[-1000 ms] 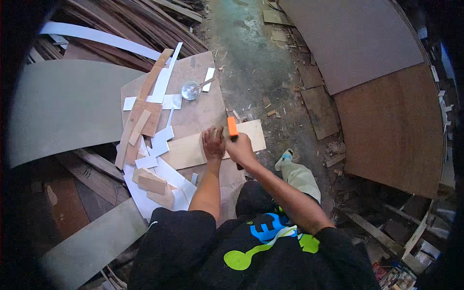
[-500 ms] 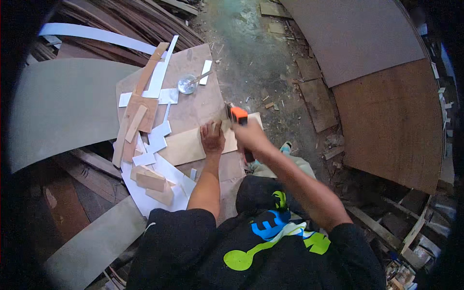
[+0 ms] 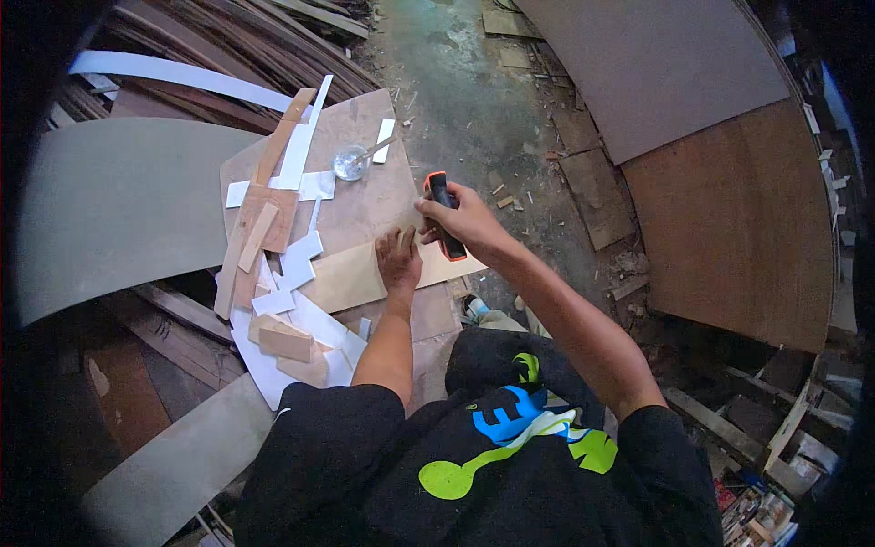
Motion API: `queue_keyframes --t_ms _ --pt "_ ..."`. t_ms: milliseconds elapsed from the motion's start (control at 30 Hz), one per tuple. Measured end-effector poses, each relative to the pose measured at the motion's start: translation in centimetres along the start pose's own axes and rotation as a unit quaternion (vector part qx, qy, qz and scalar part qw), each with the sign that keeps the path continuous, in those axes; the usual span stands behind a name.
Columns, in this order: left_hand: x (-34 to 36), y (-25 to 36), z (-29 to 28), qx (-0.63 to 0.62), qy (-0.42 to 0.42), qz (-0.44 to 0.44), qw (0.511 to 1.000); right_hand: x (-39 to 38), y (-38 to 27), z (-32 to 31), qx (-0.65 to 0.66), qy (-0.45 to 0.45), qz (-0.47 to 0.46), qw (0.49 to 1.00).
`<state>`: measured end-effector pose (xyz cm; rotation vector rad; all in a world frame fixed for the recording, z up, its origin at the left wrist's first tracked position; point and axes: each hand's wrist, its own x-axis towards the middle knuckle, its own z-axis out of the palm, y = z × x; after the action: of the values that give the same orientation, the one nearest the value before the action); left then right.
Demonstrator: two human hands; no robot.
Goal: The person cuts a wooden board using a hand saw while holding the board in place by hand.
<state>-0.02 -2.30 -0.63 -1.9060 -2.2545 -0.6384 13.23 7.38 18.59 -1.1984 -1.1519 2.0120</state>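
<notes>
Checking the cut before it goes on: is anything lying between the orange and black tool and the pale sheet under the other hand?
Nothing visible. The right hand holds the tool directly over the pale sheet; the left hand presses beside it.

A single head-worn fisheye view looks steeply down from above the person's shoulders, facing forward over a wooden board on the workshop floor. The scene is close beneath, and straight edges bow toward the dark rim.
</notes>
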Motion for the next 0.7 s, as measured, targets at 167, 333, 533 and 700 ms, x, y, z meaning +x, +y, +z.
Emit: queue_keyframes --t_ms 167,333,533,700 --pt "0.3 0.2 0.1 -0.005 -0.022 -0.012 1.0 1.0 -1.5 0.8 -0.039 0.022 0.017 0.999" --pt "0.2 -0.1 0.2 -0.011 -0.022 -0.018 1.0 4.5 -4.3 1.3 0.03 0.006 0.084 0.996" --pt "0.5 0.6 -0.2 -0.036 -0.05 -0.035 0.998 6.4 -4.7 1.6 0.033 0.015 0.103 0.994" --pt "-0.2 0.0 -0.5 -0.026 -0.033 -0.026 0.999 4.6 -4.5 1.9 0.027 0.013 0.107 0.994"
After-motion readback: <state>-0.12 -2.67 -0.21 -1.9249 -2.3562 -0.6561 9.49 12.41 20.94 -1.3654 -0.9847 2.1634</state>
